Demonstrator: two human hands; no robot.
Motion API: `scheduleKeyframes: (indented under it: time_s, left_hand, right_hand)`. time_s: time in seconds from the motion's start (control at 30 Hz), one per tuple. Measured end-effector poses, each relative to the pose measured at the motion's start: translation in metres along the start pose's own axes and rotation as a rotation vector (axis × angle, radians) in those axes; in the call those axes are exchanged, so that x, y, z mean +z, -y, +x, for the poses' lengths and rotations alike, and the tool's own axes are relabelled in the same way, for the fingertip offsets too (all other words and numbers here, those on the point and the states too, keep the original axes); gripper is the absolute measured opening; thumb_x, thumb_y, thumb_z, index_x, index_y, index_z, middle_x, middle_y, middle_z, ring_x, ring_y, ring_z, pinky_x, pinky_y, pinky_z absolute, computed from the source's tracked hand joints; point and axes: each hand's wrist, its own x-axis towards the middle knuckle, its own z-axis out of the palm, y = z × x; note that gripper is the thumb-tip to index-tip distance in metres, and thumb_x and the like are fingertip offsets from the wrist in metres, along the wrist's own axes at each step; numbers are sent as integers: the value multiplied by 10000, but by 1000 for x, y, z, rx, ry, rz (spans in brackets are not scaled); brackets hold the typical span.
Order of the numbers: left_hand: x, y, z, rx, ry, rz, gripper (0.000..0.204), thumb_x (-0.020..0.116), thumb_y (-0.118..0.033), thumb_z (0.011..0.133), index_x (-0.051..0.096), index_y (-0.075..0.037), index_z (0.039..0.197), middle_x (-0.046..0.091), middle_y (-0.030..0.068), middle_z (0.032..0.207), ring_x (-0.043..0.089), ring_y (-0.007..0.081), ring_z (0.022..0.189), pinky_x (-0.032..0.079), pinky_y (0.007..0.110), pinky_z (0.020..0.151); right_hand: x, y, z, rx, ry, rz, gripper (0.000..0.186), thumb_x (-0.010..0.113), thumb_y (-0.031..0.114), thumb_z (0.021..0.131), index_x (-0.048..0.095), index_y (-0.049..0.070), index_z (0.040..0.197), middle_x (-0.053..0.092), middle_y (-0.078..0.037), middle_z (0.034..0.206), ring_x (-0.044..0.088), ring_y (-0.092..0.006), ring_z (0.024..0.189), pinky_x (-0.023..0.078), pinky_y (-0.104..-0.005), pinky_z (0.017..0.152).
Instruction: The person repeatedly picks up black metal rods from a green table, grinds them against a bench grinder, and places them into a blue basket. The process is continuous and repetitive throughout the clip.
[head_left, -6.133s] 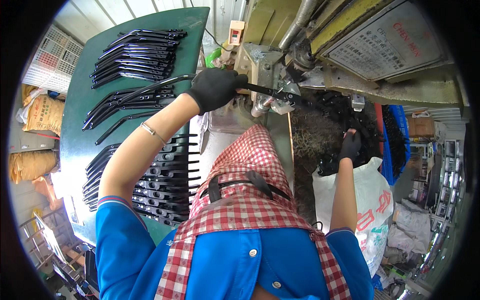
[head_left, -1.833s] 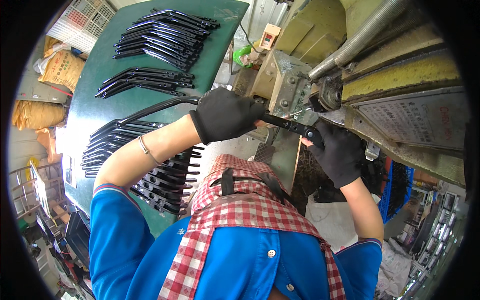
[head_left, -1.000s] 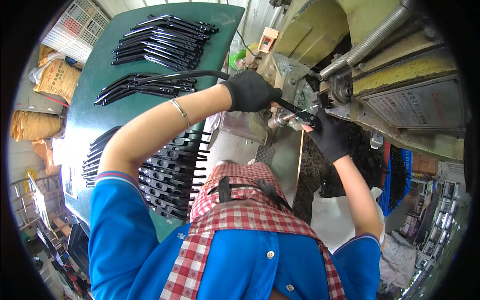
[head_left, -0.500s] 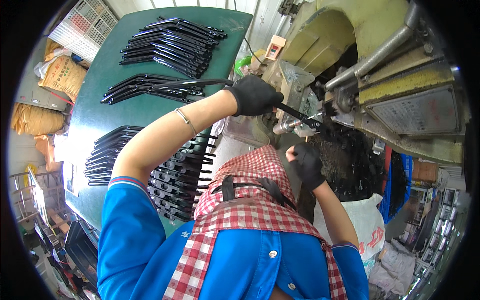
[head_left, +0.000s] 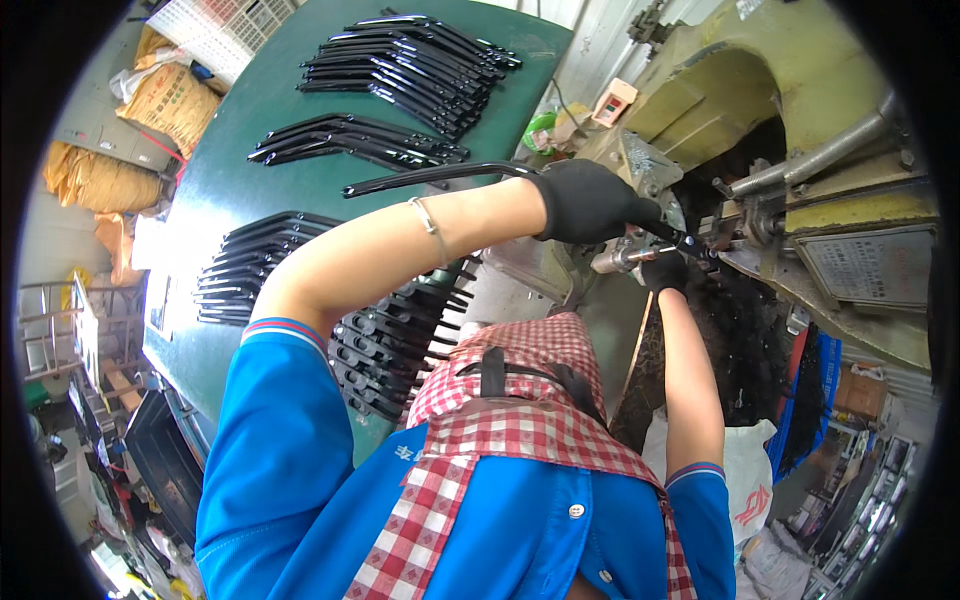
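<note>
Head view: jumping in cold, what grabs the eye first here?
Both black-gloved hands meet at the yellowish machine upper right: the left hand grips a long black curved strip and feeds one end in, the right hand just below. To the left, a green table carries stacks of black strips.

Long black curved plastic strip (head_left: 440,175), glossy, lying roughly level across the far middle, its right end poked into the yellow-green machine (head_left: 800,110) at right.

Single head view, looking steeply down past the person's chest, close in; green table (head_left: 250,170) upper left, machine (head_left: 800,130) upper right.
</note>
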Motion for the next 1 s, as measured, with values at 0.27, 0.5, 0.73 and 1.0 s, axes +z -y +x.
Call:
scheduleKeyframes:
  time_s: [0.27,0.5,0.73,1.0]
  left_hand:
    - [13,69,-198,-520,317,75,196,610,-194,850,680,-192,1033,657,105,833,648,333,767,502,446,646]
    - [56,60,-343,-869,-361,96,229,567,-146,854,697,-127,1042,643,123,1103,561,327,1107,415,414,973]
    - [45,122,-280,-947,-290,325,343,654,-246,816,619,-142,1141,592,95,1181,542,336,1109,434,451,933]
    - [3,235,-214,-913,394,584,738,695,-364,752,418,-208,1417,471,144,1398,429,350,1298,346,484,1060]
  right_hand:
    - [44,-48,17,-61,-77,22,264,618,305,850,663,53,914,674,-181,910,654,-358,854,519,-449,731]
    - [-79,31,-59,75,56,1528,101,621,145,924,591,59,967,542,6,786,539,-90,715,475,-265,599]
    - [-137,77,-97,-80,-17,1333,135,623,56,908,564,29,1026,539,-35,906,538,-116,754,535,-306,646]
    - [-93,61,-108,-132,-260,1260,182,662,76,897,603,-3,1050,625,-26,832,606,-112,689,521,-271,643]
